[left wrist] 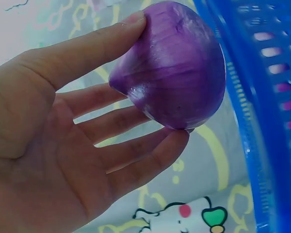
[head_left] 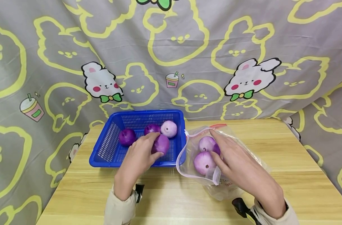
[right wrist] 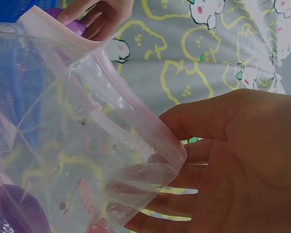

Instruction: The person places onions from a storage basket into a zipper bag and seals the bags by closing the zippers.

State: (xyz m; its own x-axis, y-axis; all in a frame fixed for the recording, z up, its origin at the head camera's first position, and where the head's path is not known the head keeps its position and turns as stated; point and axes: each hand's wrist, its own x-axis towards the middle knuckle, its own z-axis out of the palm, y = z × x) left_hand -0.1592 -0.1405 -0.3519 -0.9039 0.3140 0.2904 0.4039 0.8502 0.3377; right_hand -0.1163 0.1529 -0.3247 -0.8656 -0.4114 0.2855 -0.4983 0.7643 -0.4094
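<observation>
My left hand [head_left: 138,153] grips a purple onion [head_left: 162,145] between thumb and fingers, above the near right part of the blue basket [head_left: 103,163]. In the left wrist view that onion [left wrist: 177,68] has its pointed end towards the palm. My right hand [head_left: 239,157] pinches the rim of a clear zip bag [right wrist: 121,97] between thumb and fingers. The bag's mouth gapes towards the basket. Inside it lie a pale purple onion [head_left: 204,163] and another onion [head_left: 206,143], touching each other.
In the basket sit a dark purple onion [head_left: 127,137], a second dark one [head_left: 152,128] partly hidden, and a whitish onion [head_left: 169,128]. The wooden table [head_left: 171,200] meets a patterned grey curtain [head_left: 199,100] at the back.
</observation>
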